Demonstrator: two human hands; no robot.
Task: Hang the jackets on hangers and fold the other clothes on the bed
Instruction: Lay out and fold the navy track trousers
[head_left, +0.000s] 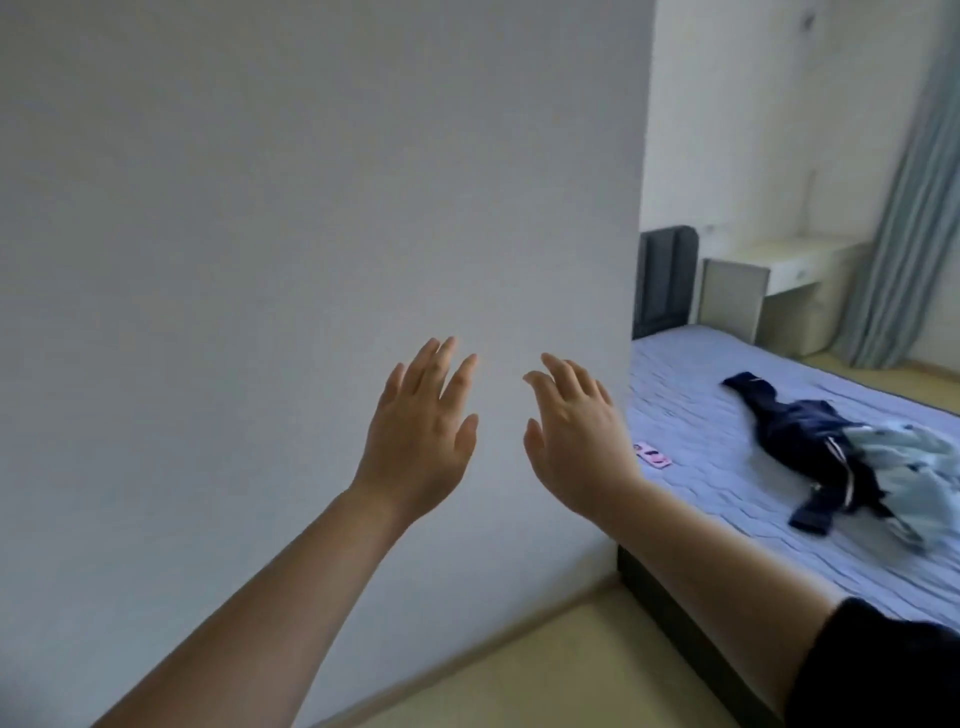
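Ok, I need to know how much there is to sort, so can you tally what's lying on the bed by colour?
navy garment: 1
pale blue-and-white garment: 1
small pink item: 1
Total: 3 (the heap is blurred, so more may be hidden in it)

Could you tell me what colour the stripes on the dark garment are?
The stripes on the garment are white; head view.

A white wall (260, 208) fills the left. Far right, a pale bench (789, 265) stands beside a blue-grey curtain (904, 234). Beige floor (545, 665) spans the near edge.
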